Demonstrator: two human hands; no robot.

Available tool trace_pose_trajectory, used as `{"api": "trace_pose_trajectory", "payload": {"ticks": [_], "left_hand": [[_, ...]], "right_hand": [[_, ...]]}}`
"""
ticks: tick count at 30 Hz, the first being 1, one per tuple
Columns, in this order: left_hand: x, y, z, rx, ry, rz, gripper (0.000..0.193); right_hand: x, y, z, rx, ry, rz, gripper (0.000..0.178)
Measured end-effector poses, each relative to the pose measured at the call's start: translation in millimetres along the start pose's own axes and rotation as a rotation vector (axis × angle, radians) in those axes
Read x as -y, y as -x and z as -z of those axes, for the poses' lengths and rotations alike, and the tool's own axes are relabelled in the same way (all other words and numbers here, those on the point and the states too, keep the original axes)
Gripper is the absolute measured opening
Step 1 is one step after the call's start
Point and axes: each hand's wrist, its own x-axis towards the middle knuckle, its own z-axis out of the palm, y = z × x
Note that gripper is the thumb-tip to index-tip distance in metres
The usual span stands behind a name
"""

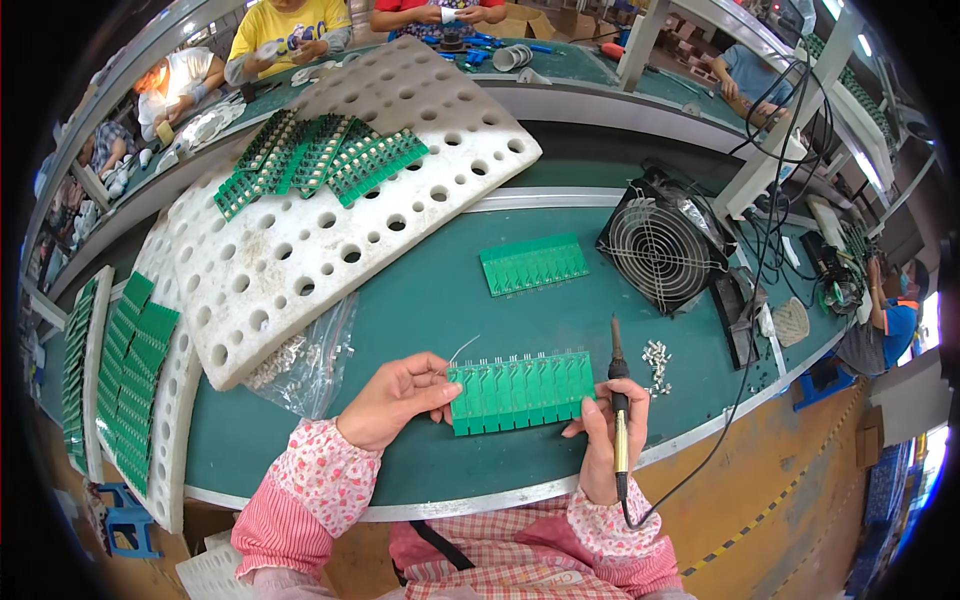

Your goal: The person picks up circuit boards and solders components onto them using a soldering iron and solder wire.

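Between my hands I hold a green circuit board panel [522, 393] above the bench, a row of pins along its far edge. My left hand [395, 400] pinches its left end, and a thin strand of wire [464, 346] sticks up beside those fingers. The fingers of my right hand [606, 440] touch the panel's right end while also gripping a soldering iron [620, 410], its tip pointing away from me. Small white connectors [656, 366] lie in a loose pile right of the iron. Farther off, a second green circuit board panel [534, 264] rests flat on the green bench [420, 290].
A fan with a wire grille [658, 247] stands at the back right, near hanging black cables [775, 200]. White foam boards with holes [350, 225] carry several green panels [310, 165] at the left. A plastic bag of small parts [305, 365] lies beneath. Other people work beyond.
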Motion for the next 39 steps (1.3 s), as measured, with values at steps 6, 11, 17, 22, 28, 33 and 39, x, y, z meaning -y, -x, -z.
{"api": "trace_pose_trajectory", "payload": {"ticks": [6, 11, 17, 22, 28, 33, 39], "left_hand": [[0.1, -0.7, -0.8, -0.001, 0.007, 0.02, 0.02], [0.4, -1.4, -0.3, 0.0, -0.018, 0.006, 0.021], [-0.1, -0.4, -0.3, -0.001, -0.037, -0.005, 0.022], [-2.1, 0.5, -1.5, 0.021, -0.054, -0.013, 0.023], [-1.7, 0.4, -1.4, 0.027, -0.096, -0.038, 0.023], [-0.9, 1.3, 0.3, 0.039, -0.119, -0.032, 0.021], [0.4, 2.6, 2.0, 0.105, -0.15, -0.035, 0.02]], "right_hand": [[-1.2, 0.3, 0.0, -0.004, -0.027, -0.021, 0.031], [-1.0, 0.1, -0.1, -0.014, -0.037, -0.025, 0.031], [-1.4, 0.2, 0.6, -0.019, 0.008, -0.021, 0.031], [-1.2, 0.6, 0.8, -0.021, -0.007, -0.035, 0.03], [-1.5, 0.6, 0.1, -0.03, -0.044, -0.018, 0.029], [-3.2, 0.9, 0.9, -0.027, -0.049, -0.02, 0.029], [0.1, 3.2, -0.2, -0.034, -0.062, -0.007, 0.029]]}}
